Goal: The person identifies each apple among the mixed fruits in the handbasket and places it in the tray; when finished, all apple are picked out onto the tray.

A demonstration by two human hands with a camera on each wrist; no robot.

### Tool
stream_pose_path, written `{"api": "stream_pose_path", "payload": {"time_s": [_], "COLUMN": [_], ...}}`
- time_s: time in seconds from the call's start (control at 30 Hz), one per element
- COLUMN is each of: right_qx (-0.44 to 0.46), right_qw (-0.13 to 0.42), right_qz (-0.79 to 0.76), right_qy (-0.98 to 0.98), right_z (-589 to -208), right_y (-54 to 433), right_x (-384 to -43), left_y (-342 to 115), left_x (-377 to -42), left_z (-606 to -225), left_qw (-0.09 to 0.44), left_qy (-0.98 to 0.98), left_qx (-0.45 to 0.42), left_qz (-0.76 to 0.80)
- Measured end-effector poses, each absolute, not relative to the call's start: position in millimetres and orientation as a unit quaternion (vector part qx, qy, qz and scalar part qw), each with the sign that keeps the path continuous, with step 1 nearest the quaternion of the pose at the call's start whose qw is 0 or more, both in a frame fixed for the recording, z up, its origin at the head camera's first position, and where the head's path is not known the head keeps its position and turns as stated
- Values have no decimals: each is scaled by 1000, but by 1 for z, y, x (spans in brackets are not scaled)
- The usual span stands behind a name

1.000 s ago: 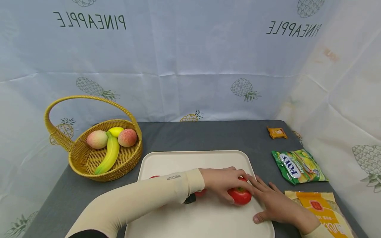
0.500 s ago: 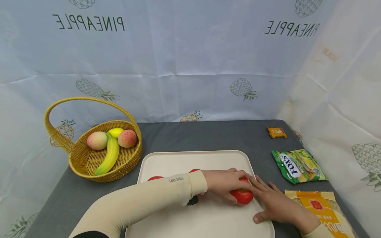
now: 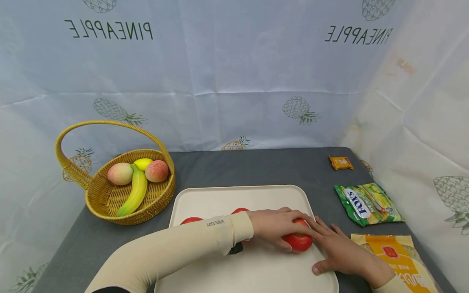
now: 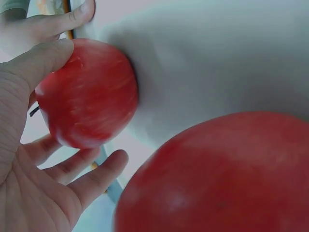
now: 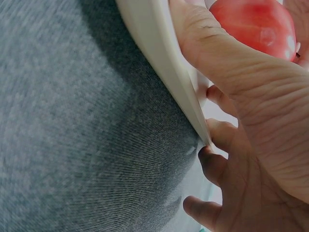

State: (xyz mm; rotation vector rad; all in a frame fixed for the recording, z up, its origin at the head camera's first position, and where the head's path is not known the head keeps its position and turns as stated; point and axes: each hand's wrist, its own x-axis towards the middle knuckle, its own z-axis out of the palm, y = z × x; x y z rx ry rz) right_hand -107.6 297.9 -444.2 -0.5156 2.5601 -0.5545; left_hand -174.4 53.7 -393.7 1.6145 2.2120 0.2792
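Note:
In the head view my left hand reaches across the cream tray and grips a red apple near the tray's right rim. The left wrist view shows the thumb on one side of this apple, fingers on the other, and a thin dark stem at its end. My right hand rests spread over the right rim, its fingertips close by the left hand's. In the right wrist view the thumb lies along the tray's edge. Another apple looms near the left wrist camera. More red fruit shows partly behind the left sleeve.
A yellow wicker basket with a banana, two peaches and a lemon stands at the left. Along the right side lie a small orange packet, a green FOX'S bag and a yellow bag. A pineapple-print cloth hangs behind.
My left hand and the apple have shifted slightly to the right. The left sleeve sits a little lower, so more red fruit shows above it. The right hand has stayed on the rim.

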Motion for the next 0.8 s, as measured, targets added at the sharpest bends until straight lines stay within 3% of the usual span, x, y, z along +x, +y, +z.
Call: {"api": "stream_pose_path", "payload": {"time_s": [0.37, 0.67, 0.8], "right_qx": [-209, -198, -197], "right_qw": [216, 217, 212], "right_qz": [-195, -205, -221], "right_qy": [934, 934, 931], "right_z": [-442, -446, -443], "right_y": [300, 301, 307], "right_x": [-106, -109, -111], "left_y": [49, 10, -28], "left_x": [-177, -176, -175], "left_z": [-387, -371, -360], "left_qw": [174, 105, 42], "left_qy": [796, 815, 842], "left_qx": [572, 561, 525], "left_qz": [98, 104, 117]}}
